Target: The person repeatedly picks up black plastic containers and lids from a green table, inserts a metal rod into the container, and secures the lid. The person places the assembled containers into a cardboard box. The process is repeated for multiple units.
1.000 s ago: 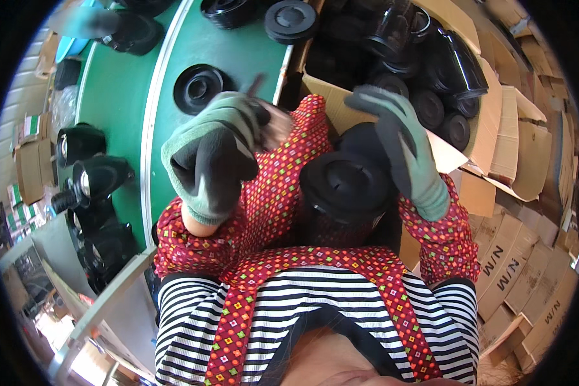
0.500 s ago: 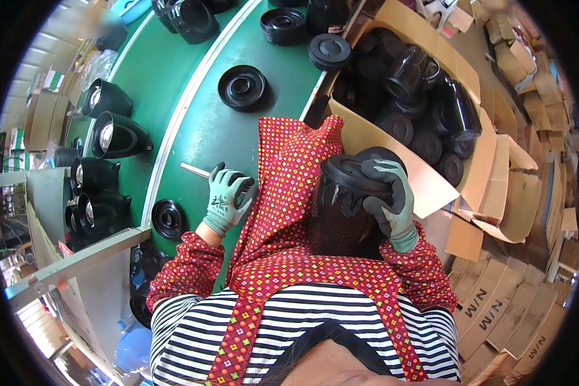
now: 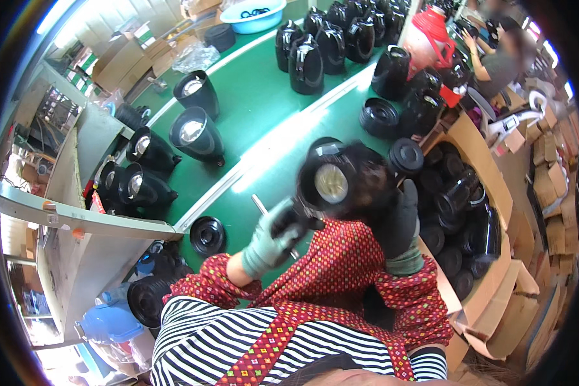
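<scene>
A black thermos jug body is held tilted above my lap, its open end turned back toward me. A pale, shiny round surface shows inside that opening. My right hand, in a green and black glove, grips the jug body from the right; motion blurs this part. My left hand, gloved alike, is closed around a thin silvery rod, its fingers at the jug's lower left rim. Behind the jug, a black round part is mostly hidden. A black ring-shaped part lies left of my left hand.
Black jugs with shiny insides lie along the green bench; several upright jugs stand farther back. At right, a carton holds black parts. A red and pink flask and another person are at the far right.
The view has swung left and up. My right hand has raised the jug off my lap and tipped it, showing its open end. My left hand, with the rod, has come to the jug.
</scene>
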The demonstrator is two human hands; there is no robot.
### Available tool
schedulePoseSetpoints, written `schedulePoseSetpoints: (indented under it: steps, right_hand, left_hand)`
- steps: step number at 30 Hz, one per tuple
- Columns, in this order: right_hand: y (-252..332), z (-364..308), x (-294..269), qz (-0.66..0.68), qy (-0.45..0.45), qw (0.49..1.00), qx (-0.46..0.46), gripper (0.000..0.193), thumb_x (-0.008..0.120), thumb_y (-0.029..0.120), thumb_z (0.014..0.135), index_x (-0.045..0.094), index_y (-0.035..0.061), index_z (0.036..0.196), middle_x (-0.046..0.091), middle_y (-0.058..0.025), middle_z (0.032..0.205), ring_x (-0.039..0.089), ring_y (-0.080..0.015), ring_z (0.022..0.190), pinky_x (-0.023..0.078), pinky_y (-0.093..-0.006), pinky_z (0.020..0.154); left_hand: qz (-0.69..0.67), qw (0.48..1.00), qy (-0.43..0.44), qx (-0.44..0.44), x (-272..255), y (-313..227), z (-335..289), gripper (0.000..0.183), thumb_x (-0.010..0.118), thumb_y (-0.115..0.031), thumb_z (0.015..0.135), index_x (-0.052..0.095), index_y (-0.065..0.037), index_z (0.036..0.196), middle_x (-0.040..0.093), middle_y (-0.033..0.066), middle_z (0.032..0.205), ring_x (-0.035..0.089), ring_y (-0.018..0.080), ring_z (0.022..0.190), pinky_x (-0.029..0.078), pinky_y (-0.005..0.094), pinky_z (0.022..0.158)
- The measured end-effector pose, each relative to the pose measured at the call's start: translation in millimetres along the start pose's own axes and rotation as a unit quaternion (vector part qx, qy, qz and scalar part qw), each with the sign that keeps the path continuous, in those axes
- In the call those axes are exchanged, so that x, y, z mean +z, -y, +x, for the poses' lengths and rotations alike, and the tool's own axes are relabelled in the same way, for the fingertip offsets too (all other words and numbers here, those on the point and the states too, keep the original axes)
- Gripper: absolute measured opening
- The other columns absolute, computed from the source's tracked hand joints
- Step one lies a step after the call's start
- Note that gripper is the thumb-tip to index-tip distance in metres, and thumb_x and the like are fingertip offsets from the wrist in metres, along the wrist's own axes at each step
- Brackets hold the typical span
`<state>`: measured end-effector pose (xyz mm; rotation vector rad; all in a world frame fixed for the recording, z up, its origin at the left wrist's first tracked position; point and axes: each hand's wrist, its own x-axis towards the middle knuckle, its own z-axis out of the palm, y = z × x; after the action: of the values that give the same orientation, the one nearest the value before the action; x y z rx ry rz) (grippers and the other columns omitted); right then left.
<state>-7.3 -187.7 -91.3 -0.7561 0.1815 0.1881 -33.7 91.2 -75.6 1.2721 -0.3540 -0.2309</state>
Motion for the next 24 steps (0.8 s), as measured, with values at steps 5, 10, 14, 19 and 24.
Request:
schedulePoseSetpoints:
  steps: [5, 10, 14, 19, 24]
  right_hand:
    - [-59, 16, -16, -0.307, -0.072, 0.939, -0.135, 0.047, 0.055, 0.017, 0.109, 0.046, -0.0007, 0.152, 0.056, -0.0132, 0.146, 0.058, -0.0269, 0.130, 0.044, -0.0378, 0.114]
    - [-73, -3, -1, -0.499, 0.018, 0.839, -0.217, 0.048, 0.065, -0.002, 0.095, 0.056, -0.0044, 0.143, 0.063, -0.0170, 0.136, 0.063, -0.0256, 0.123, 0.048, -0.0357, 0.109]
    - [-76, 5, -3, -0.561, 0.045, 0.794, -0.229, 0.042, 0.065, -0.001, 0.095, 0.061, -0.0028, 0.137, 0.068, -0.0161, 0.126, 0.068, -0.0254, 0.109, 0.052, -0.0356, 0.101]
    - [-74, 13, -3, -0.536, 0.061, 0.822, -0.182, 0.044, 0.070, 0.003, 0.092, 0.063, -0.0031, 0.135, 0.068, -0.0210, 0.130, 0.068, -0.0346, 0.116, 0.053, -0.0416, 0.101]
    - [-71, 7, 0, -0.534, 0.013, 0.824, -0.191, 0.031, 0.065, 0.002, 0.097, 0.067, -0.0050, 0.128, 0.071, -0.0199, 0.124, 0.070, -0.0322, 0.113, 0.054, -0.0392, 0.099]
  left_hand:
    - [0.051, 0.972, -0.227, -0.016, -78, -7, 116, 0.045, 0.072, -0.025, 0.103, 0.061, 0.004, 0.135, 0.071, 0.0111, 0.118, 0.071, 0.0200, 0.102, 0.064, 0.0376, 0.083]
    - [0.236, 0.907, -0.345, 0.058, -211, 42, 291, 0.032, 0.077, -0.028, 0.099, 0.073, 0.000, 0.113, 0.072, 0.0064, 0.088, 0.066, 0.0148, 0.076, 0.057, 0.0301, 0.070]
    - [0.182, 0.889, -0.419, 0.003, -263, 60, 367, 0.039, 0.081, -0.035, 0.093, 0.075, -0.002, 0.112, 0.071, 0.0095, 0.082, 0.069, 0.0179, 0.073, 0.059, 0.0375, 0.073]
    - [0.388, 0.801, -0.454, 0.026, -297, 84, 367, 0.083, 0.086, -0.053, 0.081, 0.059, -0.004, 0.142, 0.072, 0.0262, 0.125, 0.069, 0.0431, 0.116, 0.053, 0.0455, 0.104]
    - [0.561, 0.753, -0.333, 0.088, -188, 22, 227, 0.094, 0.087, -0.037, 0.083, 0.038, -0.005, 0.158, 0.042, 0.0242, 0.158, 0.052, 0.0416, 0.137, 0.047, 0.0441, 0.112]
